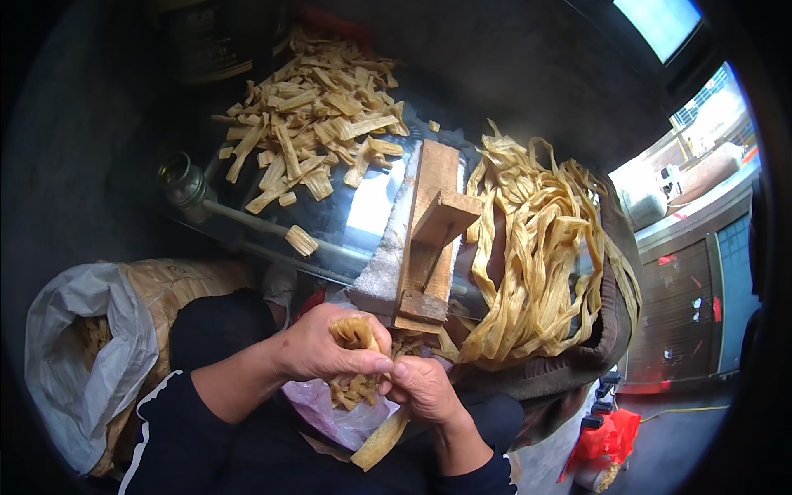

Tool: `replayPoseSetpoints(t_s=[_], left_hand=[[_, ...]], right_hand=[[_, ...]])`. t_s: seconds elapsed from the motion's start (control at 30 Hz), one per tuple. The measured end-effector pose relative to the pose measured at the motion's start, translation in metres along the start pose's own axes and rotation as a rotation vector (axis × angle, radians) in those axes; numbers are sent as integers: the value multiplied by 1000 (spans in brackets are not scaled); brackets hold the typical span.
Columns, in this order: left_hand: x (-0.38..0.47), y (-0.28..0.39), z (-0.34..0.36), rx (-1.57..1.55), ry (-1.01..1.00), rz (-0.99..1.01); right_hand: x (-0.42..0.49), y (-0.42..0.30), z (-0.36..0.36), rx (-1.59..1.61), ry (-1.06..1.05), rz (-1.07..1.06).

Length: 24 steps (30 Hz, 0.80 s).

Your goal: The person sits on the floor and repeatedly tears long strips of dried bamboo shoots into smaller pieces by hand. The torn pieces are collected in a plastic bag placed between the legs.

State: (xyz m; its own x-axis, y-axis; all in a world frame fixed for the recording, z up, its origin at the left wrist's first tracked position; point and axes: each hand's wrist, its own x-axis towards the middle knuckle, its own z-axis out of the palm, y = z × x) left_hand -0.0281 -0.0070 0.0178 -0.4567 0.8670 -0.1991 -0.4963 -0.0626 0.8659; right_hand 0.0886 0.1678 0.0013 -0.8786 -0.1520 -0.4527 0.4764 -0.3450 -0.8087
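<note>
My left hand (337, 346) grips a folded bundle of pale yellow fibrous strip (354, 332), its looped end showing above the thumb. Thumb to thumb with it, my right hand (424, 387) pinches part of the strip material. A flat strip end (383, 440) hangs below my right hand towards my lap. Under both hands, a pinkish plastic bag (322, 408) holds small yellow pieces (356, 391). Just beyond them stands a wooden fixture (427, 247) with two raised blocks and a thin metal piece between them. It rests on a white cloth-like pad (387, 260).
Short cut pieces (309, 117) lie heaped on the glass tabletop (346, 213), near a metal cup-like fitting (185, 179). Long strips (532, 247) drape over a brown padded edge (609, 334) at right. An open white-lined sack (93, 297) stands at left, with yellow material inside.
</note>
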Motion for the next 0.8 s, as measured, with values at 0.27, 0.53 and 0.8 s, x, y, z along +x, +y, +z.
replayPoseSetpoints(t_s=[0.27, 0.53, 0.8], left_hand=[[12, 5, 5, 156, 246, 179], [74, -16, -5, 668, 526, 564], [49, -16, -11, 621, 611, 467]], right_hand=[[-1, -25, -10, -173, 492, -418], [49, -43, -33, -787, 836, -698], [30, -30, -29, -616, 816, -670]])
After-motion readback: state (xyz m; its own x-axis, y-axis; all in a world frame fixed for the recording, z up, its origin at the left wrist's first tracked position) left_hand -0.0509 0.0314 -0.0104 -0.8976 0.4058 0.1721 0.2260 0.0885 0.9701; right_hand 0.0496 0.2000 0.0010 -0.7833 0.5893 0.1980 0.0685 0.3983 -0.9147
